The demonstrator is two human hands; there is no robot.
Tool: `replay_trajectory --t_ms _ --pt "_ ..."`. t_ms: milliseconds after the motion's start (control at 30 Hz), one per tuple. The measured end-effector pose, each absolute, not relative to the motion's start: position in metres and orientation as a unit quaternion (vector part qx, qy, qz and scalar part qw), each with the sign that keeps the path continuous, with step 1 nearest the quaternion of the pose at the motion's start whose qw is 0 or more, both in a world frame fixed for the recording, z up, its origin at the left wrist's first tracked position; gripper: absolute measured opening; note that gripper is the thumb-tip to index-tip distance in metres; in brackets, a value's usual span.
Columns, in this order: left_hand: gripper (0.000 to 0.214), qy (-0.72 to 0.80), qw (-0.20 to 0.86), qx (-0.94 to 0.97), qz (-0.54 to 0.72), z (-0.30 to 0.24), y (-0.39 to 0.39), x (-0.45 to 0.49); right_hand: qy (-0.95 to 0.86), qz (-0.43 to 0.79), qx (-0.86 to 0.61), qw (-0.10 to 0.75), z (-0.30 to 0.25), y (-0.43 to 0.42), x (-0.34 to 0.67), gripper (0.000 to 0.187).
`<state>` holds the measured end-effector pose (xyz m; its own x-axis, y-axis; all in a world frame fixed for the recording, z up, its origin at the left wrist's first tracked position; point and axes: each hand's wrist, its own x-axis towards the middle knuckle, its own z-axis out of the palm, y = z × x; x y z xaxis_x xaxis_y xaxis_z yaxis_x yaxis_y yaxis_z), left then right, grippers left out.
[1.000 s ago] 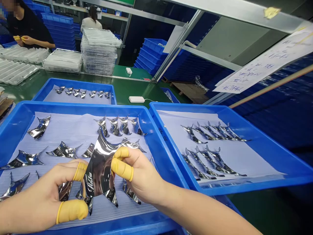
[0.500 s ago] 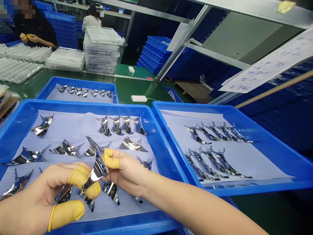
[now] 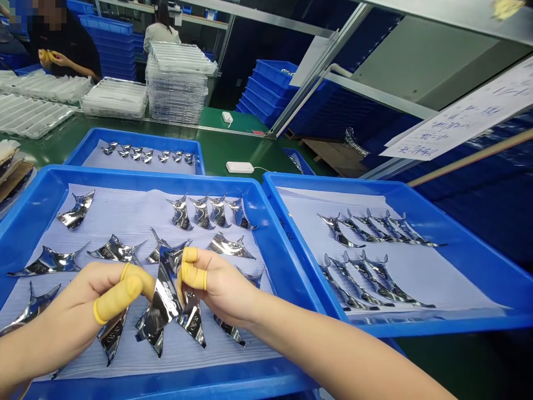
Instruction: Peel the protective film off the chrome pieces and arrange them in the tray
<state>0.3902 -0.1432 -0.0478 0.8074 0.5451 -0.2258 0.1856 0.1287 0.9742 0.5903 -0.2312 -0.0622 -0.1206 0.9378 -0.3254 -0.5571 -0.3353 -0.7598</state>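
A shiny chrome-plated piece with pointed corners point(image 3: 166, 291) is held up over the near blue tray point(image 3: 287, 266). My right hand point(image 3: 219, 283), with yellow finger cots, is closed on its right edge. My left hand point(image 3: 110, 289), also in yellow cots, is beside its left edge. Its thumb is stretched out, off the piece, and its index finger reaches behind it, where the fingertips are hidden. White marks or reflections show on the piece's face. Similar chrome pieces lie on the paper lining below, such as one at the left point(image 3: 48, 261) and one at upper right point(image 3: 231, 245).
A second blue tray point(image 3: 470, 311) at right holds two rows of chrome pieces point(image 3: 358, 280). Behind the near tray is a smaller blue tray point(image 3: 200, 155) with more pieces. Clear plastic trays point(image 3: 179, 89) are stacked farther back. A co-worker point(image 3: 66, 44) is at the far left.
The chrome piece has turned so its broad face shows more. My left thumb has swung up towards the index finger. The right hand keeps its grip. The view has shifted slightly.
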Motion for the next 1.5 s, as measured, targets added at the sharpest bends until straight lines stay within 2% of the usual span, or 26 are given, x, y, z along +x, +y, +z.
replay_trajectory --t_ms 200,433,733,1000,1167,1267,1367,1500 --pt "0.032 0.296 0.757 0.577 0.081 -0.052 -0.145 0.397 -0.285 0.681 -0.429 0.521 -0.061 -0.234 0.589 0.044" --pt "0.033 0.327 0.811 0.482 0.051 -0.048 -0.143 0.404 -0.222 0.693 -0.429 0.535 -0.048 -0.235 0.589 0.045" --pt "0.036 0.307 0.815 0.490 0.041 -0.057 -0.145 0.405 -0.217 0.734 -0.383 0.517 -0.050 -0.241 0.590 0.038" --pt "0.031 0.311 0.799 0.511 0.058 -0.057 -0.142 0.403 -0.253 0.704 -0.412 0.520 -0.047 -0.237 0.593 0.043" --pt "0.017 0.315 0.749 0.571 0.115 -0.055 -0.145 0.397 -0.282 0.675 -0.437 0.523 -0.053 -0.233 0.597 0.041" --pt "0.010 0.288 0.641 0.691 0.169 -0.054 -0.152 0.390 -0.334 0.640 -0.468 0.509 -0.058 -0.234 0.598 0.041" --pt "0.016 0.244 0.504 0.800 0.218 -0.054 -0.158 0.384 -0.415 0.597 -0.473 0.498 -0.057 -0.235 0.599 0.038" --pt "0.023 0.205 0.448 0.840 0.229 -0.055 -0.161 0.380 -0.474 0.551 -0.473 0.498 -0.051 -0.236 0.599 0.033"
